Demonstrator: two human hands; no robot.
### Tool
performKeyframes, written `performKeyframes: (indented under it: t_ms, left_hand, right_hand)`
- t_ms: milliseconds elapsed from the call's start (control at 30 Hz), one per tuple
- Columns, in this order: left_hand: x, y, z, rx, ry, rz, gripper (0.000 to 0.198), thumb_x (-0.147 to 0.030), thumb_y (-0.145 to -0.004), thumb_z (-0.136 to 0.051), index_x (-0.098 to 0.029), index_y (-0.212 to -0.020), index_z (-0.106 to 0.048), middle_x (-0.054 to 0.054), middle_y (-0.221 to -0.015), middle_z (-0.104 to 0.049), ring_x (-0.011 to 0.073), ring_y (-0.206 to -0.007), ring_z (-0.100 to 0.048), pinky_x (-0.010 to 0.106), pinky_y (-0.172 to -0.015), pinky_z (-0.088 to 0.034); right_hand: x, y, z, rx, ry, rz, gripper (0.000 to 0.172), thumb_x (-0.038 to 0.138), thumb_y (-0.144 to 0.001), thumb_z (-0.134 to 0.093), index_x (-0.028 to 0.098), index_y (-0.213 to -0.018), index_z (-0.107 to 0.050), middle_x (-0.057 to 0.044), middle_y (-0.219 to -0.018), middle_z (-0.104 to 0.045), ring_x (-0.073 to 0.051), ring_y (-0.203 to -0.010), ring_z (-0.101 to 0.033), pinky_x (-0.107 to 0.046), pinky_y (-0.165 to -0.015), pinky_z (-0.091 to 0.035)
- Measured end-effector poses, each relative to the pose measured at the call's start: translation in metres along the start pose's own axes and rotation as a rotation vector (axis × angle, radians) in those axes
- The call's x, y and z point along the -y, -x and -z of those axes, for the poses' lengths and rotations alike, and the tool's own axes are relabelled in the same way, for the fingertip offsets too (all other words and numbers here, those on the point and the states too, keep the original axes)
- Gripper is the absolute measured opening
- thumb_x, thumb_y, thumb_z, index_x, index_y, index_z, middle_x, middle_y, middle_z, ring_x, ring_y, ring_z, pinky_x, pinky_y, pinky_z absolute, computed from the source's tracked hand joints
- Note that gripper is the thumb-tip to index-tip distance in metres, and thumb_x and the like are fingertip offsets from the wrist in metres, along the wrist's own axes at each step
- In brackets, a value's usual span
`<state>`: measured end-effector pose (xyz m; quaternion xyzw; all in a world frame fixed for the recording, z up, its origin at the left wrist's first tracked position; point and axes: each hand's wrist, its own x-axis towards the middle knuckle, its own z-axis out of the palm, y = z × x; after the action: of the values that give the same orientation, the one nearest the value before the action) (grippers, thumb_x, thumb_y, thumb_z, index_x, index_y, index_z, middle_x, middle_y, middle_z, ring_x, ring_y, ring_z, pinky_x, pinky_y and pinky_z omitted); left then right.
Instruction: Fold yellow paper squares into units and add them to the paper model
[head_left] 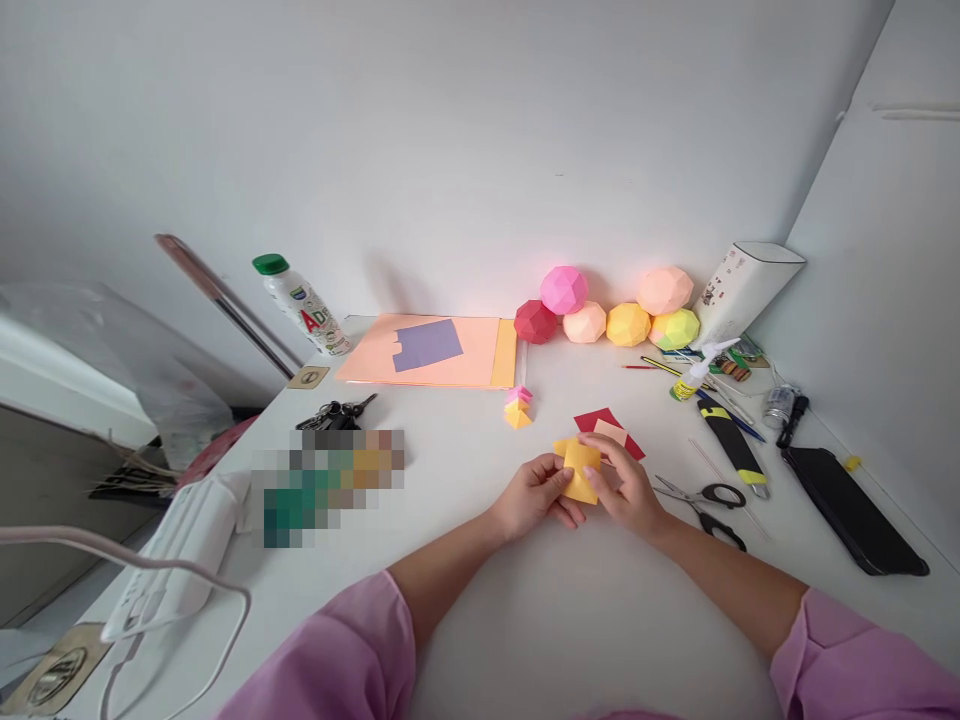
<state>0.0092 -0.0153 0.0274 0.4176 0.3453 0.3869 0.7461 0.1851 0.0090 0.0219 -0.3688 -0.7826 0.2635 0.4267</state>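
Both hands together near the middle of the white tabletop (525, 620), pinched on one small yellow paper piece (581, 470). Left hand (534, 495) gripping its left edge between thumb and fingers; right hand (626, 485) closed over the right edge and far corner. Paper held just above the tabletop, slightly tilted, partly folded by the look of it.

Best handled, judging from the grip, with edges matched before any crease is pressed, thumbs kept flat, and the fold run down against the hard tabletop rather than in the air.

Thin, matte, stiff-looking paper, squarish with a small tab at the far left corner. Just beyond the right hand, red and pale paper scraps (609, 428) lying flat. Further off, a tiny folded unit in pink and yellow (517, 407), pointed and faceted. Along the far wall, a row of faceted paper balls (611, 310) in red, pink, peach and yellow, all matte. Far left of those, a peach folder (431, 352) with a purple sheet on top. To the right, scissors (705, 505) with black handles, a glue bottle (694, 378), a yellow-and-black cutter (731, 447), a black phone (851, 510). Keys (336, 411) and a plastic bottle (300, 305) to the left.
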Motion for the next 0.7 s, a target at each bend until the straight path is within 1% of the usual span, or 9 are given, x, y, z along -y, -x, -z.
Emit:
performKeyframes:
  t_ms: [67,100,167,267,400,533,600,633,700]
  left_hand:
    - [0.001,0.001,-0.001,0.006,-0.016,0.002,0.04,-0.053,-0.074,-0.059,-0.015,-0.089,-0.054,0.002,-0.073,-0.062,0.014,-0.054,-0.065,0.026,-0.051,-0.052]
    - [0.001,0.001,-0.001,0.005,-0.026,0.006,0.04,-0.053,-0.074,-0.059,-0.015,-0.087,-0.055,0.001,-0.072,-0.062,0.0137,-0.053,-0.064,0.026,-0.05,-0.052]
    - [0.001,0.001,-0.002,0.0,-0.047,0.016,0.039,-0.052,-0.074,-0.06,-0.015,-0.085,-0.057,0.0,-0.066,-0.06,0.0134,-0.05,-0.063,0.025,-0.047,-0.051]
    - [0.001,0.001,-0.002,-0.013,-0.053,0.029,0.038,-0.052,-0.073,-0.061,-0.015,-0.082,-0.056,-0.002,-0.058,-0.058,0.0132,-0.046,-0.061,0.024,-0.043,-0.049]
    - [0.002,-0.001,-0.002,-0.045,-0.004,0.038,0.038,-0.052,-0.072,-0.062,-0.016,-0.081,-0.053,-0.001,-0.056,-0.06,0.0142,-0.046,-0.061,0.025,-0.043,-0.049]
    - [0.002,-0.003,-0.003,-0.092,0.031,0.015,0.038,-0.05,-0.072,-0.064,-0.016,-0.08,-0.048,0.001,-0.059,-0.063,0.014,-0.049,-0.062,0.026,-0.048,-0.051]
    - [0.002,-0.004,-0.003,-0.133,0.038,-0.001,0.037,-0.049,-0.073,-0.063,-0.017,-0.08,-0.046,0.001,-0.06,-0.063,0.0131,-0.049,-0.062,0.026,-0.049,-0.051]
    - [0.002,-0.004,-0.003,-0.159,0.053,-0.018,0.036,-0.048,-0.074,-0.063,-0.017,-0.081,-0.045,0.001,-0.062,-0.063,0.0132,-0.051,-0.062,0.026,-0.049,-0.051]
    - [0.003,-0.004,-0.003,-0.211,0.099,-0.047,0.035,-0.047,-0.076,-0.061,-0.018,-0.084,-0.043,0.001,-0.067,-0.062,0.0142,-0.057,-0.064,0.027,-0.051,-0.053]
  right_hand:
    - [-0.005,0.0,0.001,0.016,-0.086,-0.128,0.031,0.029,-0.087,-0.05,0.02,-0.117,-0.051,-0.011,-0.113,-0.06,-0.024,-0.104,-0.058,-0.037,-0.085,-0.052]
    - [-0.008,0.0,0.002,0.032,-0.134,-0.175,0.028,0.031,-0.088,-0.05,0.02,-0.114,-0.053,-0.011,-0.108,-0.063,-0.022,-0.098,-0.061,-0.034,-0.078,-0.055]
    - [-0.011,0.0,0.003,0.05,-0.201,-0.231,0.021,0.034,-0.088,-0.05,0.02,-0.101,-0.058,-0.008,-0.094,-0.066,-0.019,-0.081,-0.064,-0.028,-0.065,-0.056]
    - [-0.012,-0.001,0.004,0.02,-0.246,-0.238,0.018,0.035,-0.086,-0.052,0.019,-0.089,-0.061,-0.006,-0.085,-0.066,-0.017,-0.071,-0.063,-0.025,-0.058,-0.054]
    - [-0.007,-0.001,0.004,-0.083,-0.223,-0.243,0.017,0.035,-0.086,-0.053,0.019,-0.081,-0.059,-0.003,-0.071,-0.062,-0.014,-0.059,-0.058,-0.024,-0.049,-0.051]
    - [-0.002,0.003,0.005,-0.133,-0.143,-0.247,0.017,0.034,-0.086,-0.052,0.019,-0.08,-0.056,0.001,-0.056,-0.055,-0.011,-0.042,-0.048,-0.023,-0.038,-0.042]
    - [0.0,0.005,0.004,-0.133,-0.137,-0.228,0.015,0.033,-0.087,-0.05,0.019,-0.084,-0.056,0.002,-0.05,-0.053,-0.011,-0.038,-0.046,-0.023,-0.037,-0.041]
    - [0.001,0.005,0.004,-0.129,-0.149,-0.213,0.014,0.032,-0.088,-0.049,0.019,-0.087,-0.056,0.002,-0.051,-0.055,-0.011,-0.038,-0.047,-0.024,-0.038,-0.043]
    - [0.002,0.005,0.003,-0.132,-0.179,-0.172,0.013,0.03,-0.089,-0.048,0.019,-0.092,-0.056,-0.003,-0.066,-0.063,-0.012,-0.046,-0.055,-0.025,-0.043,-0.048]
